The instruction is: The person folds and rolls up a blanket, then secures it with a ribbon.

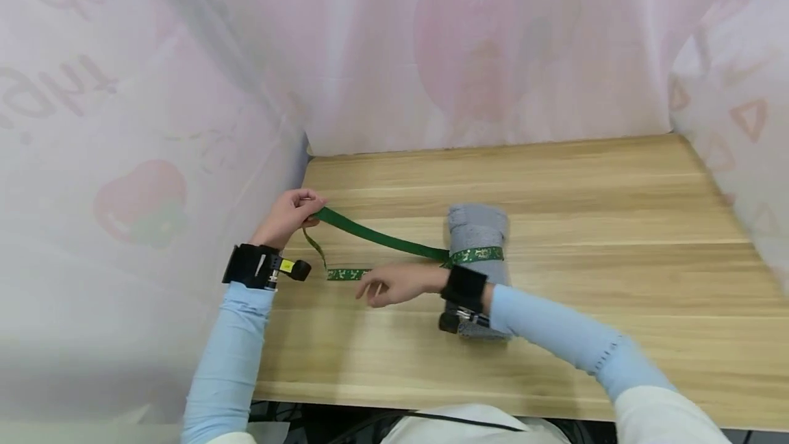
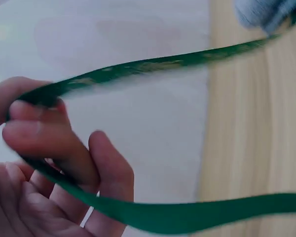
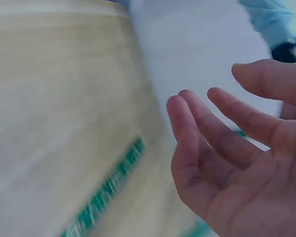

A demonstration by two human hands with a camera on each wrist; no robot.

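Evidently the left hand (image 1: 288, 214) pinched the green patterned ribbon (image 1: 382, 238) looped round the rolled grey towel (image 1: 477, 231). Right hand (image 1: 397, 284) hovered open-fingered, holding nothing; keeping the ribbon taut seemed wise.

Green ribbon (image 1: 382, 238) — gold-patterned, seemingly — wrapped around rolled grey towel (image 1: 476, 225), tails trailing leftward

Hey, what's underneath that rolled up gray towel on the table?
The rolled gray towel lies on the wooden table. A green ribbon wraps over it; whether it passes underneath is hidden. The right forearm covers the roll's near end.
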